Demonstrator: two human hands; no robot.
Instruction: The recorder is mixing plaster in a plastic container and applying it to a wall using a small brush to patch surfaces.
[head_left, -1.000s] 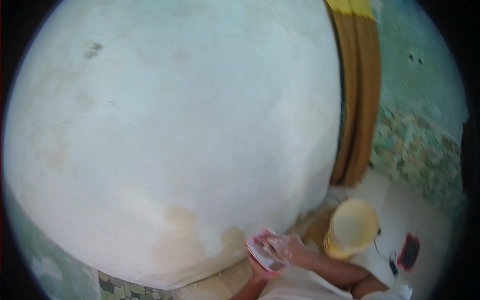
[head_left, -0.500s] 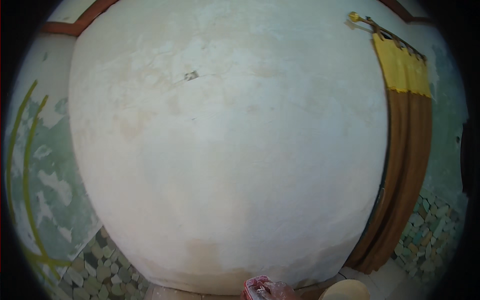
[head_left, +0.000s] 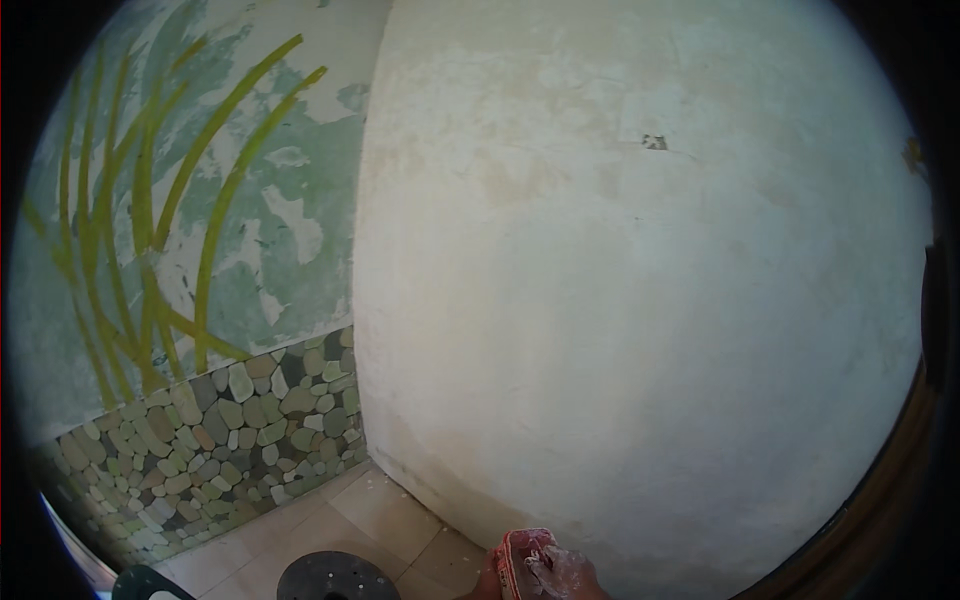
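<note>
Low at the bottom of the head view, my left hand [head_left: 482, 578] grips the side of a red-rimmed, box-like holder [head_left: 520, 550] smeared with white material. My right hand [head_left: 568, 572], coated in white, has its fingers bent into or against the holder; whether they hold something inside is hidden. Behind both hands rises a large white plastered wall [head_left: 620, 330] with faint tan stains and a small dark patch high up.
The left wall [head_left: 250, 200] is mottled green with painted yellow-green stems above a pebble-stone band [head_left: 230, 430]. A dark round seat [head_left: 330, 580] and a dark green object [head_left: 150, 588] stand on the tiled floor [head_left: 360, 510]. A dark brown edge [head_left: 905, 440] shows at far right.
The view has lifted from my hands and swung left, bringing in the painted wall and dark seat; the curtain and bucket have left view. My hands remain on the red holder.
</note>
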